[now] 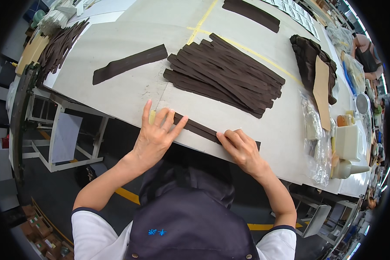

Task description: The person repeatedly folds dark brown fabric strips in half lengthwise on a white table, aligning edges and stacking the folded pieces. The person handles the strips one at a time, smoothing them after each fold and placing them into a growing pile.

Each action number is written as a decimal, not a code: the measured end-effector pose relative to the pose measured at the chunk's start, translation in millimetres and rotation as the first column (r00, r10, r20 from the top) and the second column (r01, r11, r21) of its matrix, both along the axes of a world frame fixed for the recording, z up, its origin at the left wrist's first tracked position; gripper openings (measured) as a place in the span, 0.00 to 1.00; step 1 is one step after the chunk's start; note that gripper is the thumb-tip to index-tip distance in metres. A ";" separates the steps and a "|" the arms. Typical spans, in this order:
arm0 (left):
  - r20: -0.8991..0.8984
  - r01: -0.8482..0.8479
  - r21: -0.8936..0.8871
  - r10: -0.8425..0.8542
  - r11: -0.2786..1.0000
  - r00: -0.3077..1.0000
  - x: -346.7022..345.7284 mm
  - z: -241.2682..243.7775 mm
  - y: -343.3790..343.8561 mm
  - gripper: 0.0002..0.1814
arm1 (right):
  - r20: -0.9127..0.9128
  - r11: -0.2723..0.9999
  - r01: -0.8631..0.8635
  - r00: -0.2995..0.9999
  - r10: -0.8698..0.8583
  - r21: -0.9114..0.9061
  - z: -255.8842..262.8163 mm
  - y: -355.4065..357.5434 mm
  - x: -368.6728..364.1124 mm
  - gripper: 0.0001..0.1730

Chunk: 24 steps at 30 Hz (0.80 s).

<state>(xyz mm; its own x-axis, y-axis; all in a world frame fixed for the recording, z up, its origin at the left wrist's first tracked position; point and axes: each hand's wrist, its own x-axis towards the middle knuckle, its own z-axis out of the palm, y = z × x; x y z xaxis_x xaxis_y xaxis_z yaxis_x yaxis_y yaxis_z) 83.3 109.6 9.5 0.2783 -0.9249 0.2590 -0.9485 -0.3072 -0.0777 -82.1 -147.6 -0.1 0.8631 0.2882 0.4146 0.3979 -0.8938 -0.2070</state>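
Note:
A narrow dark brown fabric strip [201, 129], apparently folded lengthwise, lies along the near edge of the pale worktable [123, 94]. At its left end is my left hand [157, 135], palm down with the fingers spread. The thumb and a fingertip touch the strip there; whether they pinch it is unclear. My right hand [242, 149] bends its fingers over the strip's right part, and the end of the strip shows beyond it. Just past both hands lies a loose pile of similar brown strips [227, 74]. A wider brown fabric piece [130, 63] rests to the left of the pile.
Another brown piece [252, 14] lies at the far side. On the right are bundled dark fabric [304, 61], a cardboard piece [321, 91], clear plastic bags [315, 143] and a white container [347, 143]. Thin strips [60, 45] hang at the left. A person [367, 57] is far right.

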 end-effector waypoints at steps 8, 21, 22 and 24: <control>-0.069 -0.042 -0.047 0.039 0.998 0.997 -13.8 2.3 -15.2 0.36 | 0.010 1.000 0.013 1.000 -0.013 0.002 -0.2 0.4 -0.3 0.30; -0.023 -0.005 0.024 0.006 1.000 1.000 -26.5 -7.8 -23.2 0.40 | 0.031 0.992 0.117 0.993 -0.116 -0.054 4.2 -31.2 -68.2 0.30; -0.017 -0.005 0.052 0.006 0.999 1.000 -27.4 -5.3 -25.3 0.40 | 0.042 0.992 0.115 0.993 -0.113 -0.060 3.7 -30.8 -69.8 0.30; -0.006 -0.001 0.087 0.001 0.996 1.000 -30.6 -1.9 -26.6 0.42 | 0.066 0.992 0.106 0.993 -0.102 -0.068 1.3 -29.6 -68.8 0.30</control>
